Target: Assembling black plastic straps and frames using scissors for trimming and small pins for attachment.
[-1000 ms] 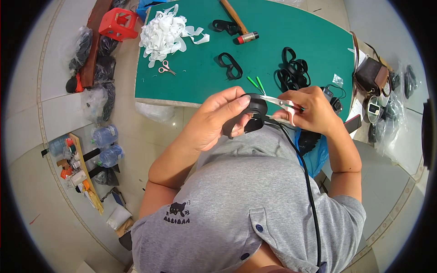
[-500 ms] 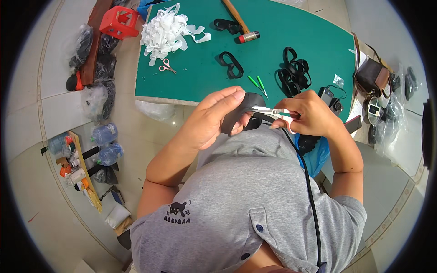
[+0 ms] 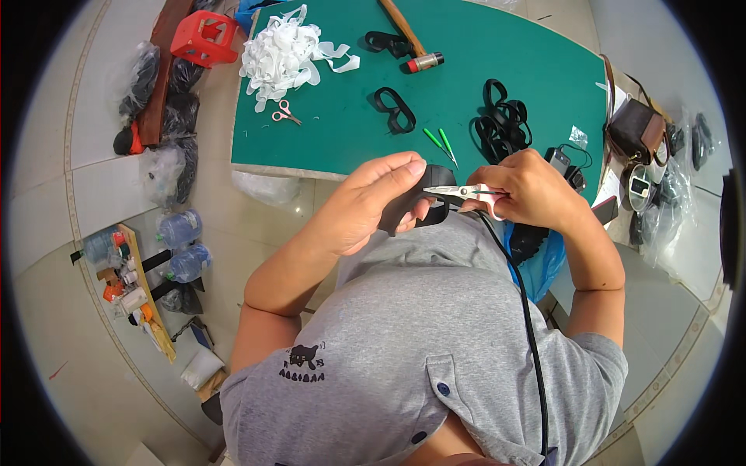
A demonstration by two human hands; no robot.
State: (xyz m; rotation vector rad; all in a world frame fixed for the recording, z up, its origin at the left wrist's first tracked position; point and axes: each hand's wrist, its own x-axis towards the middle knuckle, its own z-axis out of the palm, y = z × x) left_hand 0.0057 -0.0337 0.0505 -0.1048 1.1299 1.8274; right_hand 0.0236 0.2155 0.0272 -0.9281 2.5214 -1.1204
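Note:
My left hand (image 3: 381, 200) is closed round a black looped strap (image 3: 403, 203), with the thumb pressed on its upper part. In my right hand (image 3: 536, 193) is a pair of scissors (image 3: 465, 192) with pale pink handles. Its blades point left and lie against the strap's edge, slightly apart. Both hands are held in front of my body, just off the table's near edge. The right fingertips are partly hidden behind the handles.
On the green table (image 3: 326, 128) lie a white heap of strips (image 3: 284, 56), small pink scissors (image 3: 286, 113), a hammer (image 3: 416, 46), green-handled tweezers (image 3: 441, 144) and several black loops (image 3: 501, 120). A brown bag (image 3: 636, 126) sits at the right. A black cable (image 3: 528, 326) runs down my shirt.
The scissors have tilted and shifted slightly, and more of their blades shows against the strap. My left hand has moved a little to the right with the strap.

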